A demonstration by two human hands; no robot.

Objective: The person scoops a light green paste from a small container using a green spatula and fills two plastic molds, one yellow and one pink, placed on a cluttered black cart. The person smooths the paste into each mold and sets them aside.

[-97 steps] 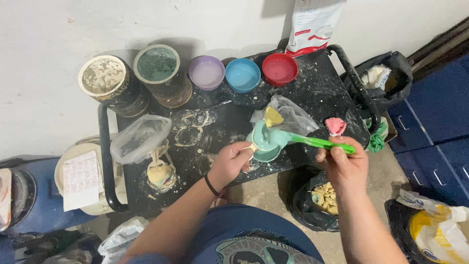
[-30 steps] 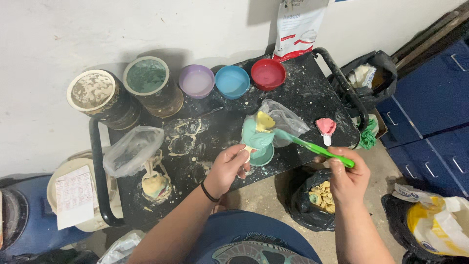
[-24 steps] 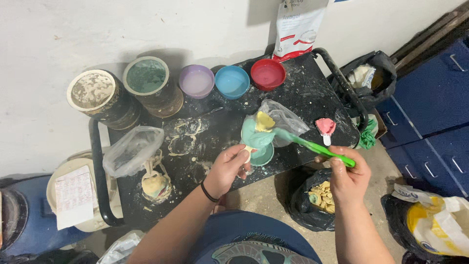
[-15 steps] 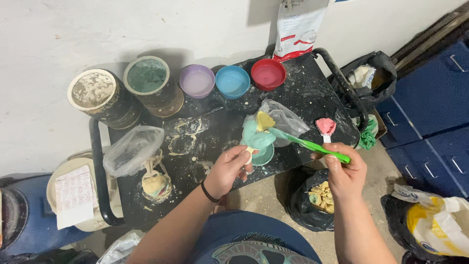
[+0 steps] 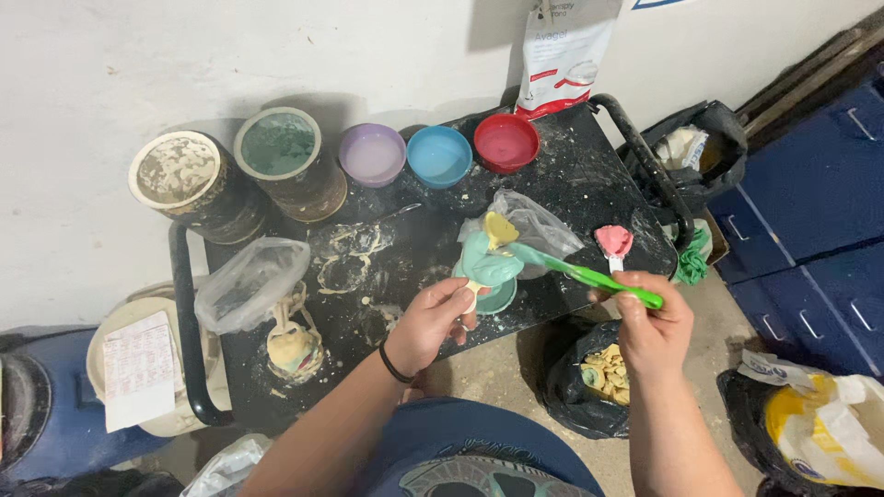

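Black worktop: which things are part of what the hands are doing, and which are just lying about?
In use:
left hand gripping the teal rubber bowl
right hand holding the green spatula

Lying about:
purple bowl
blue bowl
red bowl
two crusted cans
pink impression tray
clear plastic bag

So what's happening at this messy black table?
A person is working teal-green paste. The left hand holds a lump of paste over a small teal bowl, while the right hand holds a green spatula whose tip is at the lump. Purple, blue and red bowls line the back of the spattered table, beside two crusted buckets.
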